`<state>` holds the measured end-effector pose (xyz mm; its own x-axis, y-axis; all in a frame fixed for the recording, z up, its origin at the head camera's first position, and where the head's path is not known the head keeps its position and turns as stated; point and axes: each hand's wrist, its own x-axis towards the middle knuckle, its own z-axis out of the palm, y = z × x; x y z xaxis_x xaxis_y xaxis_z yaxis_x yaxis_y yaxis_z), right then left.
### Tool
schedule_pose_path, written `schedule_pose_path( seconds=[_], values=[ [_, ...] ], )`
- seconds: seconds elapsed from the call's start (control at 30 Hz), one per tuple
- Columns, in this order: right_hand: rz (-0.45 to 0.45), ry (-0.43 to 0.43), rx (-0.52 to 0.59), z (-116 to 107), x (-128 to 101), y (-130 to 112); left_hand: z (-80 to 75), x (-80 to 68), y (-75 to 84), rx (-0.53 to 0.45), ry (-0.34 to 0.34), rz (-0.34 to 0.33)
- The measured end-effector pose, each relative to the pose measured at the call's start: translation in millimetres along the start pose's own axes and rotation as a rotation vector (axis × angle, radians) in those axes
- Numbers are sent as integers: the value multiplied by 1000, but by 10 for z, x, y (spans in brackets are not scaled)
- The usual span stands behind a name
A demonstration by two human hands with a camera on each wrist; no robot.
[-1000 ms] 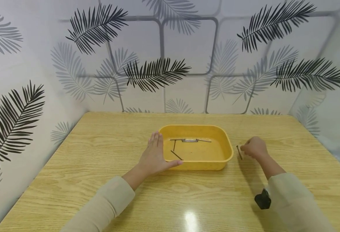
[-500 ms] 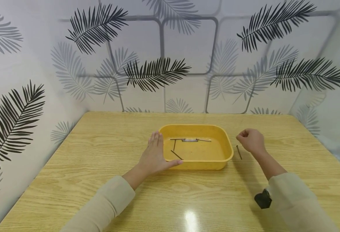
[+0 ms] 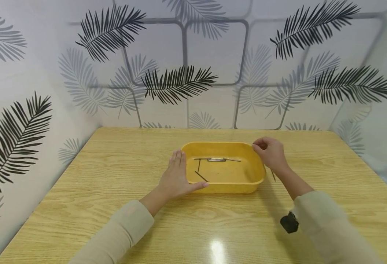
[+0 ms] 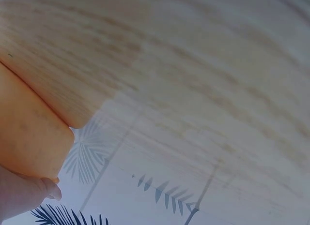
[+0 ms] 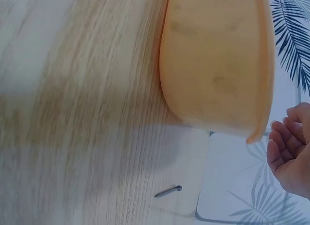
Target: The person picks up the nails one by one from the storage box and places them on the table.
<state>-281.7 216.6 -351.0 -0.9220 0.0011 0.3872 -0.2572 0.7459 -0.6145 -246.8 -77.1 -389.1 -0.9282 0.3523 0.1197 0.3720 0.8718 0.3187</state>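
Several nails [image 3: 216,160] lie inside the yellow tray [image 3: 258,175]; one nail [image 5: 168,191] remains on the table [image 3: 114,165], just beside the tray's right wall. The left hand [image 3: 175,178] rests flat, fingers straight, against the tray's left wall. The right hand [image 3: 271,152] hovers over the tray's right rim, fingers loosely curled, gripping nothing visible.

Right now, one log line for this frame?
left hand: flat against tray | right hand: fingers curled over tray's right rim, grasp unclear | nails: in tray | nail: on table
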Motion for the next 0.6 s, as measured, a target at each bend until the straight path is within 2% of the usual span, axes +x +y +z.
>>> schedule_pose_path(
  seconds=[0.43, 0.6],
  values=[
    [-109, -213, -49, 270, 118, -79, 9, 1, -3, 16, 8, -4],
    [-194, -321, -144, 375, 176, -73, 17, 10, -17, 25, 14, 0]
  ],
)
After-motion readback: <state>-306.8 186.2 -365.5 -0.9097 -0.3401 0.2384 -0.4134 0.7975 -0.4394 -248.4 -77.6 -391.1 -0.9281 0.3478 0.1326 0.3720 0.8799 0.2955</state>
